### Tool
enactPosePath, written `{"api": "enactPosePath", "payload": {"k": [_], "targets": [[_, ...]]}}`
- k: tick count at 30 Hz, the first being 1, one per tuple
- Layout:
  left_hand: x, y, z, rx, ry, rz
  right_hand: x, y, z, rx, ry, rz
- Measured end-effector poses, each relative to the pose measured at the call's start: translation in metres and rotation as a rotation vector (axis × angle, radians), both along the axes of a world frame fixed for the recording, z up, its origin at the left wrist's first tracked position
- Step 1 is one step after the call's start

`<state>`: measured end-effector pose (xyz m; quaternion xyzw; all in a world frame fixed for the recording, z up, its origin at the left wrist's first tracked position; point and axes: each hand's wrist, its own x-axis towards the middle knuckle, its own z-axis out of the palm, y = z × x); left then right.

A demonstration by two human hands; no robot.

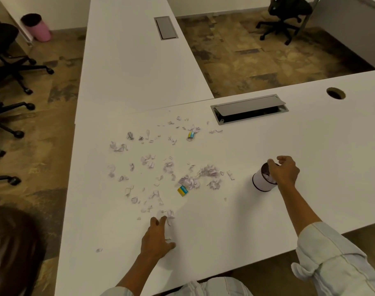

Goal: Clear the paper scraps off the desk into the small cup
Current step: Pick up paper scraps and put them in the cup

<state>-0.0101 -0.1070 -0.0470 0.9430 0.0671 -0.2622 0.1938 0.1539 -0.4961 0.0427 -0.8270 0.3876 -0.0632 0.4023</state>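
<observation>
Several pale lilac paper scraps lie scattered over the white desk, thickest near its middle. A small white cup with a dark rim stands to their right, tilted slightly, with scraps inside. My right hand sits over the cup's mouth, fingers curled at the rim. My left hand rests flat on the desk near the front edge, fingers spread, fingertips touching a small clump of scraps. Two yellow-and-blue wrappers lie among the scraps.
A cable tray with a raised grey lid and a round grommet hole are at the desk's far side. A second desk extends away on the left. Office chairs and a pink bin stand on the floor.
</observation>
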Motion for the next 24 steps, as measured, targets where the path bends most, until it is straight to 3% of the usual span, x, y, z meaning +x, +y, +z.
{"api": "enactPosePath", "payload": {"k": [3, 8, 19, 24], "targets": [[0.002, 0.002, 0.0, 0.003, -0.019, -0.003, -0.005, 0.011, 0.003, -0.06, -0.122, 0.064], [0.008, 0.007, 0.0, -0.024, -0.053, 0.028, -0.013, 0.059, -0.012, -0.022, -0.228, 0.399], [0.042, 0.033, 0.006, 0.02, -0.117, 0.093, 0.012, 0.148, -0.059, -0.065, 0.273, 0.886], [0.053, 0.038, 0.006, 0.026, -0.119, 0.111, 0.018, 0.189, -0.067, -0.123, 0.31, 0.977]]}}
